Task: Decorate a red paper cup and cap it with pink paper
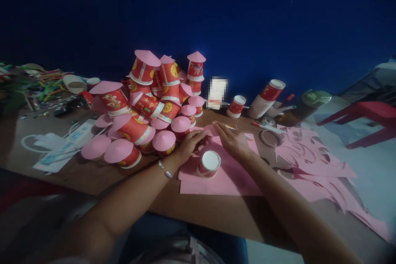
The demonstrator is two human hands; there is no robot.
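Between my two hands is a small piece of pink paper [211, 130], folded or curved, partly covered by the fingers. My left hand [194, 142] pinches its left side, fingers curled. My right hand [232, 139] grips the other side, its fingers close together along the paper. Just below the hands a red paper cup [208, 170] stands with its white end up. Beneath it lie flat pink paper sheets [221, 187]. To the left of my left hand, a red cup with a pink cone top [163, 140] is at the near edge of a heap.
Several red cups with pink cone roofs [145, 68] are piled at left, by a white power strip [63, 148]. Behind stand a red cup [236, 106], stacked cups [266, 98] and a bottle [309, 105]. Tape [269, 137] and cut pink scraps [312, 156] lie right; a red stool [368, 117] stands beyond.
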